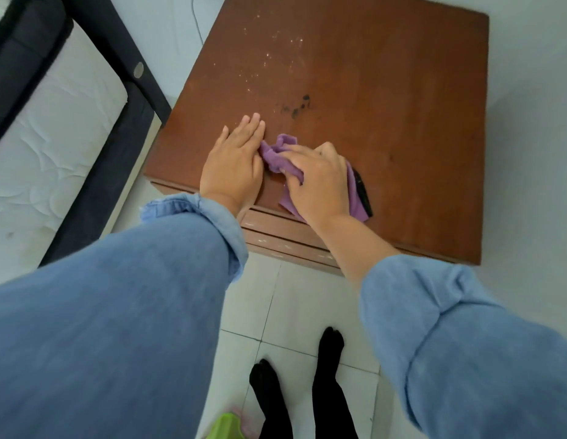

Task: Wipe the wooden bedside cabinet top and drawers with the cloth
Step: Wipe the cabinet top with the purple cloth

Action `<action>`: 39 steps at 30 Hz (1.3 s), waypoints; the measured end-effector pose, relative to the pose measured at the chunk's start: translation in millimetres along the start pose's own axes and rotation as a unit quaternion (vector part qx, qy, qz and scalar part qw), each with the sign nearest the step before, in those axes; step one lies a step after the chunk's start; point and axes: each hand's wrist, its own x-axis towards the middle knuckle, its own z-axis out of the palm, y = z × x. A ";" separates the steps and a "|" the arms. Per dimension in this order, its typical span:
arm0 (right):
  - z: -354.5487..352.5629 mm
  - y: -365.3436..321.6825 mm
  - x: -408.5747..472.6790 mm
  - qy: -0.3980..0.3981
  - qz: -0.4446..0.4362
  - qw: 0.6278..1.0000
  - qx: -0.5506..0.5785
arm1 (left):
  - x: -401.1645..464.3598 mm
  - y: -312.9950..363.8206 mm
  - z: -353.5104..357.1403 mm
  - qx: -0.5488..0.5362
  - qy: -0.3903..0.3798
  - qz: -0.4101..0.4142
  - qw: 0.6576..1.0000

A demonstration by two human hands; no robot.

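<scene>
The brown wooden cabinet top (386, 106) fills the upper middle of the head view, with pale specks and a dark smudge (296, 106) on it. A crumpled purple cloth (276, 156) lies near its front edge. My right hand (320, 182) presses down on the cloth and grips its folds. My left hand (233, 163) rests flat on the wood just left of the cloth, fingers together, touching its edge. The drawer fronts (282, 239) show as thin wooden strips below the top's front edge.
A bed with a white mattress (48, 147) and dark frame (117, 160) stands left of the cabinet. A thin cable (196, 23) runs down the wall behind. My feet in black socks (329, 346) stand on white floor tiles, with a green object (226, 426) beside them.
</scene>
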 end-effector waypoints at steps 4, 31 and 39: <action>2.7 -20.3 -31.8 0.020 0.002 0.999 0.035 | 2.0 -1.0 -2.1 0.028 -0.028 0.013 0.999; 4.0 78.2 221.0 0.127 0.267 0.943 0.156 | 117.2 -24.3 -13.7 0.017 -0.006 -0.040 0.999; 36.4 129.5 335.8 0.033 0.172 0.983 -0.050 | 136.6 -33.8 -0.4 0.002 0.020 -0.046 0.999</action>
